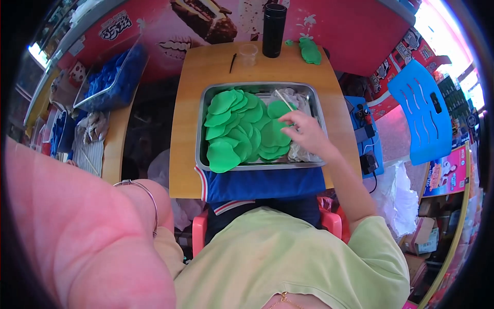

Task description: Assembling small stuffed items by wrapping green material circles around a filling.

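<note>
A shallow metal tray (260,167) on the wooden table holds a spread pile of thin round green pieces (226,123). Over the tray's right side reaches my right hand (304,135), its fingers closed around a thin pale stick (284,99) that points up and left. Beneath that hand lie more green rounds and a crumpled greyish plastic wrap (298,101). My left hand (95,226) is raised very close at the lower left, palm large in view. Its fingers are out of sight, and a bracelet (153,203) circles the wrist.
A black bottle (274,31), a clear cup (248,54), a small dark stick (233,63) and a green bundle (310,51) are at the table's far side. Left stands a bin of blue items (110,77); right, a blue chair (422,110). Blue cloth (267,187) drapes the near edge.
</note>
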Demonstrator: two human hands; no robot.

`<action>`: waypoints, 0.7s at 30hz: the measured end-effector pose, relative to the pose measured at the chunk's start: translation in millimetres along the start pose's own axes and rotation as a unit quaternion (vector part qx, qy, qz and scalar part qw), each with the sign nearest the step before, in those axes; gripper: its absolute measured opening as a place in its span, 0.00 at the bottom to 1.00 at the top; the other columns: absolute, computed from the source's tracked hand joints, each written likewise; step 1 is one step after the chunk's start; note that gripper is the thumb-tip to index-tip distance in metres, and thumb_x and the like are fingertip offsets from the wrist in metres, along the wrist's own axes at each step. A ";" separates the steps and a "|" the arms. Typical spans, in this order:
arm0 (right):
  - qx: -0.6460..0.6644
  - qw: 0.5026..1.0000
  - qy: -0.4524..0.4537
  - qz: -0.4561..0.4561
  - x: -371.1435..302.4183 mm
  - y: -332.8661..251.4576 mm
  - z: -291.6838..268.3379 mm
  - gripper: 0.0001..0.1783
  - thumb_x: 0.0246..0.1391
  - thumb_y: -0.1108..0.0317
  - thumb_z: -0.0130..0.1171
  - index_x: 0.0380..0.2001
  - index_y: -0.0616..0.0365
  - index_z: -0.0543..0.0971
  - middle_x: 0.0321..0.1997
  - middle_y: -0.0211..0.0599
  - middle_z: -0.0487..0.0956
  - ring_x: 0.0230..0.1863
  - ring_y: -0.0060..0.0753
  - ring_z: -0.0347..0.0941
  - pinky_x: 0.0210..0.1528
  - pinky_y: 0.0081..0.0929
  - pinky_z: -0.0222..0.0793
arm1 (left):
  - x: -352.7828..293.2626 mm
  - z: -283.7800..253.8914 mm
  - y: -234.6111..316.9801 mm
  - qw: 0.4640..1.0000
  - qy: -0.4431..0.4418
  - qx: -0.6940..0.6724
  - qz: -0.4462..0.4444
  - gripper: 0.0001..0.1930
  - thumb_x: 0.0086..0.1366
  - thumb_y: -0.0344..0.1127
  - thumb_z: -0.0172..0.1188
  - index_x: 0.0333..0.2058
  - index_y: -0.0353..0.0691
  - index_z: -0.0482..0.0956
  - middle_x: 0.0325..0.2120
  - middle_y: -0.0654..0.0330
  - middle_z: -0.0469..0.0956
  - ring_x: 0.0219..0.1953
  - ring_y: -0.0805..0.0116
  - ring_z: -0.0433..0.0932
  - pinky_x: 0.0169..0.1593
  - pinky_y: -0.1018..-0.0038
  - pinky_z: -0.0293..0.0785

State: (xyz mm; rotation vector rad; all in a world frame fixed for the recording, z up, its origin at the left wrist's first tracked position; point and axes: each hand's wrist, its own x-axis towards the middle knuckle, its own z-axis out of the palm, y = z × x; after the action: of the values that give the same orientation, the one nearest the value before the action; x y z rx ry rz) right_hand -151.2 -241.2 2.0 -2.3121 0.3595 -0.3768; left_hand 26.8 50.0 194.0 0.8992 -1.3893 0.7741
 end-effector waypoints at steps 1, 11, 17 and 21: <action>0.000 1.000 -0.004 -0.001 -1.0 -3.7 6.4 0.17 0.49 0.68 0.60 0.43 0.60 0.75 0.42 0.42 0.76 0.44 0.40 0.73 0.47 0.34 0.70 | 1.1 -2.8 6.3 1.000 0.003 -0.003 0.002 0.25 0.62 0.38 0.52 0.54 0.30 0.61 0.52 0.44 0.65 0.55 0.47 0.65 0.61 0.49 0.59; -0.030 0.997 0.005 -0.066 0.2 -24.9 68.4 0.08 0.50 0.67 0.60 0.34 0.57 0.78 0.33 0.40 0.78 0.39 0.44 0.75 0.40 0.36 0.70 | -71.5 21.5 4.2 0.968 -0.074 0.118 -0.208 0.17 0.57 0.34 0.63 0.42 0.30 0.73 0.39 0.50 0.76 0.43 0.56 0.74 0.49 0.66 0.70; 0.038 0.998 -0.041 0.024 7.6 -65.7 102.2 0.12 0.49 0.63 0.62 0.34 0.56 0.74 0.28 0.36 0.80 0.30 0.41 0.77 0.32 0.35 0.70 | -195.5 21.8 6.6 0.851 -0.289 0.164 -0.406 0.19 0.49 0.30 0.67 0.42 0.35 0.75 0.39 0.51 0.75 0.44 0.51 0.73 0.49 0.64 0.69; 0.070 0.995 -0.047 0.056 10.6 -55.8 118.9 0.17 0.48 0.64 0.64 0.38 0.56 0.71 0.28 0.37 0.80 0.31 0.35 0.78 0.33 0.32 0.71 | -211.3 18.8 9.7 0.829 -0.324 0.184 -0.417 0.23 0.47 0.37 0.70 0.41 0.36 0.75 0.39 0.52 0.75 0.44 0.51 0.72 0.49 0.62 0.68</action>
State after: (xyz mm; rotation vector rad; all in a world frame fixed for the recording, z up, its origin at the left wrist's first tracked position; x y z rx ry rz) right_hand -89.2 -131.3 -36.1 -2.1533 0.4003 -0.2288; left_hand -1.3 50.5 -16.5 2.0313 -1.2072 0.0205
